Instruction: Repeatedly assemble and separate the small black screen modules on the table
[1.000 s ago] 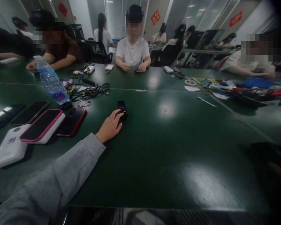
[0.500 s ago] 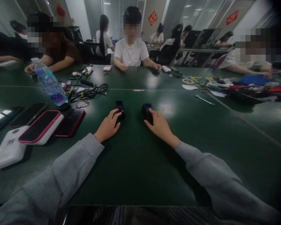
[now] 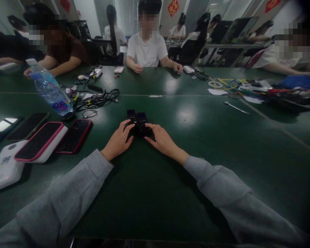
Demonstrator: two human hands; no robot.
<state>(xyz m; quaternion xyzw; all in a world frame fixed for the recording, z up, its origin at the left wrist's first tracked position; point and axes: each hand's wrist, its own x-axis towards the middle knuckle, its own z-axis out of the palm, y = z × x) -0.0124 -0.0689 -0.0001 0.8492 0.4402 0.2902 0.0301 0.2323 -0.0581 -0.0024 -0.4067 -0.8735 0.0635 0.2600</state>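
Two small black handheld devices with a screen and buttons lie side by side on the dark green table. My left hand (image 3: 119, 139) is at the left device (image 3: 131, 114), its curved fingers on the lower part and the thumb below. From the other side, my right hand (image 3: 162, 139) grips the right device (image 3: 142, 119) by its lower right edge, fingers on top and thumb at the near end. The devices seem to touch or nearly touch; their lower parts are partly covered by my fingers.
Left of me lie several phones, one a red-edged phone (image 3: 74, 136), and a white power bank (image 3: 7, 167). A tilted water bottle (image 3: 51, 91) stands near black cables (image 3: 100, 100). To the right are a wrench (image 3: 236, 107) and a cable pile (image 3: 263, 88). People sit across the table.
My right hand has moved left with its device, bringing it from a gap away to right beside the other one. My left hand stays at its device. The view has shifted slightly.
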